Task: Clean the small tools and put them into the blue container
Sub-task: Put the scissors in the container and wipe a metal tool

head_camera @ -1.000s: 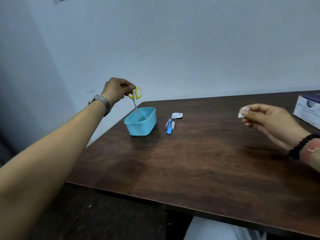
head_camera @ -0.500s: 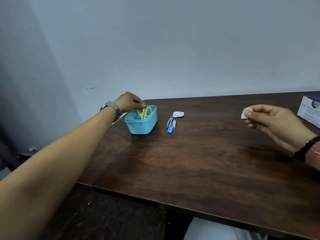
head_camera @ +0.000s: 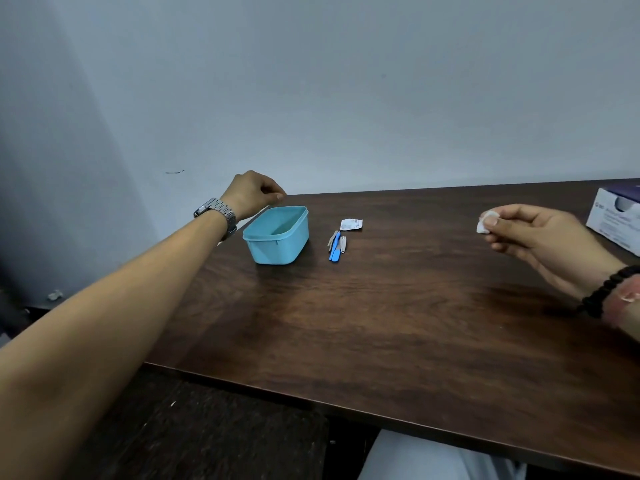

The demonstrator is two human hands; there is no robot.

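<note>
The blue container [head_camera: 277, 239] stands on the dark wooden table [head_camera: 398, 317] near its far left corner; its inside is hidden from this angle. My left hand [head_camera: 251, 194] hovers just behind and left of the container's rim, fingers loosely curled and holding nothing. To the right of the container lie a blue-handled tool [head_camera: 335, 251], a small metal nail clipper [head_camera: 343, 244] and a thin tan tool [head_camera: 333, 239]. My right hand [head_camera: 540, 237] is raised over the table's right side and pinches a small white wipe [head_camera: 485, 223].
A torn white wipe packet [head_camera: 351, 224] lies just behind the small tools. A white and purple box [head_camera: 614, 220] sits at the table's right edge. The pale wall runs close behind the table.
My left hand lowered the yellow-handled scissors into the blue container, let go and drew back above the rim. The scissors are out of sight now. My right hand stayed in place with the wipe.
</note>
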